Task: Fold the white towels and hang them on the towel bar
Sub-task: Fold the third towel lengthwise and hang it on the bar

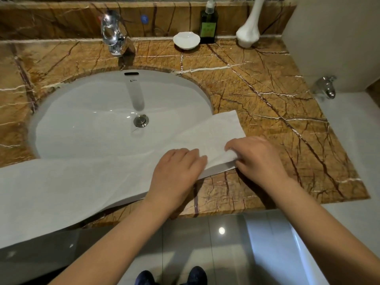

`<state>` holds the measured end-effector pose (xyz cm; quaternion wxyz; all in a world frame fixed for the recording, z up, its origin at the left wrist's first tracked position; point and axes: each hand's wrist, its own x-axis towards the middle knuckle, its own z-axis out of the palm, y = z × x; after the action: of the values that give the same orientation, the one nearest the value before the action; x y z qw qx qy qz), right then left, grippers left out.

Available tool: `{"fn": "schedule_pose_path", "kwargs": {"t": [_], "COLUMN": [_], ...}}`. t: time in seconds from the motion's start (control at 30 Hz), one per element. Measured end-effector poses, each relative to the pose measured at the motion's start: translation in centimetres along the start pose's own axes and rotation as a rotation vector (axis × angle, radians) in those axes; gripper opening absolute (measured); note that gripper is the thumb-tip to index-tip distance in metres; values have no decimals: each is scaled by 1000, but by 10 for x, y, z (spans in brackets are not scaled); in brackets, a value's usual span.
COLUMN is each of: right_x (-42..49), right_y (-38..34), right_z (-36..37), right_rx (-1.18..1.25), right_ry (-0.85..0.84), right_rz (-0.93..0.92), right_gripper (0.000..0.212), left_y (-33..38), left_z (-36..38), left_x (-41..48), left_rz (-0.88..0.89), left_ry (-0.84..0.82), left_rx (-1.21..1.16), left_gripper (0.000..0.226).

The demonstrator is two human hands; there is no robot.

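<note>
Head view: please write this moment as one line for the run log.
step: folding | white towel: flat on counter, partly over sink | left hand: pressing towel | right hand: pinching towel edge | towel bar: not seen

A: You've got a plain white towel [86,179], no print or stripe that shows.

B: Counter?

A: Your countertop [257,99] is golden-brown marble, dark maroon veins crossing it, thin white veins too. Backsplash [61,19] has the same pattern, darker.

B: Sink [92,112]?

A: White basin, silver drain [141,120], black overflow slot [131,73]. Faucet [114,33] is shiny chrome.

B: Small stuff at the back?

A: You see a white dish [186,40] and a dark green bottle [209,25] with a lighter green label and clear pump. Floor [185,243] is glossy grey tile. Your shoes [197,275] are dark blue.
</note>
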<state>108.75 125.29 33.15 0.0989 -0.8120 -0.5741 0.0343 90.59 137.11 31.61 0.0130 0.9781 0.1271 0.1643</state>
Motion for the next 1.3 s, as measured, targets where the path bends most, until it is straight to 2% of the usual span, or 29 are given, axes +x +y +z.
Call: {"fn": "schedule_pose_path", "kwargs": {"t": [0.1, 0.17, 0.23, 0.3, 0.37, 0.47, 0.57, 0.7, 0.73, 0.8, 0.87, 0.9, 0.97, 1.03, 1.13, 1.3], "right_x": [7, 16, 24, 28, 26, 21, 25, 35, 32, 15, -11, -24, -45, -58, -66, -69], "right_y": [0, 1, 1, 1, 1, 3, 5, 4, 4, 7, 13, 17, 26, 32, 38, 41], "right_z": [-6, -11, -16, -18, -20, -24, -26, -32, -31, -18, -2, 6, 17, 23, 24, 21], "right_rx": [54, 45, 20, 31, 67, 106, 104, 31, 2, -61, -66, -53, -11, 30, -8, -62], "right_ry": [20, 14, -12, -33, -10, 162, 327, 650, 689, 599, 344, 233, 143, 184, 284, 324], "right_rz": [5, 8, 1, -20, -58, -150, -216, -299, -310, -338, -349, -332, -251, -150, -146, -144], "right_gripper": [23, 23, 23, 21, 22, 31, 35, 23, 22, 28, 37, 41, 50, 46, 25, 26], "left_y": [26, 39, 46, 45, 41, 42, 42, 41, 40, 41, 43, 45, 46, 46, 45, 44], "left_z": [-1, 4, 10, 15, 22, 25, 22, 23, 23, 21, 19, 18, 20, 23, 26, 21], "left_x": [3, 7, 14, 19, 17, 10, 1, -6, -5, -1, 4, 5, 5, 1, -5, -8], "left_rz": [214, 289, 213, 10, -103, -51, 81, 150, 152, 161, 141, 120, 92, 90, 103, 164], "left_ry": [122, 113, -44, -287, -369, -330, -299, -231, -224, -224, -251, -266, -277, -288, -324, -344], "left_rx": [-69, -115, -132, -150, -203, -255, -249, -280, -286, -286, -310, -333, -346, -337, -329, -251], "left_gripper": [13, 13, 26, 49, 60, 62, 56, 45, 43, 40, 39, 40, 42, 44, 51, 53]}}
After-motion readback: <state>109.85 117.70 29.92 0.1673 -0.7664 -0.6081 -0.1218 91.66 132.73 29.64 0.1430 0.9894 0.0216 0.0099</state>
